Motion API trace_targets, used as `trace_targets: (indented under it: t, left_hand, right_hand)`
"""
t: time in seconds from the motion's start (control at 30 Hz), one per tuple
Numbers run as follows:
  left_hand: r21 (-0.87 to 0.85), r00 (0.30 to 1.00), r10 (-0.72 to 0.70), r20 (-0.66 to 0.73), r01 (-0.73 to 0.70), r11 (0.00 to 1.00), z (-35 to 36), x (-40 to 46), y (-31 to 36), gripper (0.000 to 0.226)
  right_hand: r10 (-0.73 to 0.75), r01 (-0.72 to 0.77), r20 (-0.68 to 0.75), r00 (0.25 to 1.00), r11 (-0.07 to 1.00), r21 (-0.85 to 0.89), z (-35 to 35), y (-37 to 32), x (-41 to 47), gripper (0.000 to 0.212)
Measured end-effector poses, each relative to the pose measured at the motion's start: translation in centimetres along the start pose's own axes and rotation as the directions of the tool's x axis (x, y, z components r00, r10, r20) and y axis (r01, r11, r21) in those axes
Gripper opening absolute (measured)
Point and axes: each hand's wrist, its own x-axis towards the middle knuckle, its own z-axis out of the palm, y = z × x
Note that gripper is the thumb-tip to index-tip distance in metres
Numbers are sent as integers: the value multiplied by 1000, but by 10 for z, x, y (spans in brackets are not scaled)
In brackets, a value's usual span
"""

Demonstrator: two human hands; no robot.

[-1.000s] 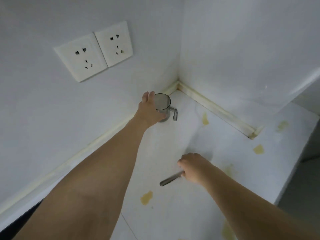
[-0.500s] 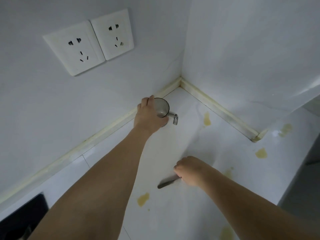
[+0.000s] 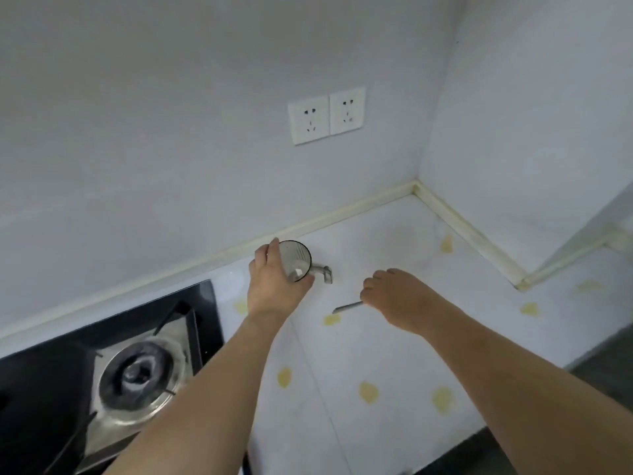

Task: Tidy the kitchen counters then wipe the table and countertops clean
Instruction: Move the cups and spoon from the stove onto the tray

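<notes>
My left hand (image 3: 272, 286) grips a clear grey measuring cup (image 3: 296, 260) with a handle pointing right, held just above the white countertop (image 3: 394, 354) near the back wall. My right hand (image 3: 394, 296) is curled round a slim metal utensil (image 3: 347, 307), whose grey end sticks out to the left above the counter. Which kind of utensil it is cannot be told, since the hand hides most of it. Several yellow stains (image 3: 368, 392) dot the countertop.
A black gas hob with a round burner (image 3: 140, 375) fills the lower left, beside the counter. Two white wall sockets (image 3: 327, 114) sit on the back wall. The counter's corner lies at the back right, and its front edge drops off at the right.
Both hands have pulled back from the corner and leftward, carrying the cup and the utensil. The view has swung left, bringing the gas hob into sight.
</notes>
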Motion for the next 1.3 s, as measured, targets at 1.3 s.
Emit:
trace_targets:
  t: [1.3]
  left_hand:
    - [-102,619,-535,-575,595,797,-588,-545,-529,92]
  right_hand:
    - [-432,356,-39,901,686,635,-251,-873,195,23]
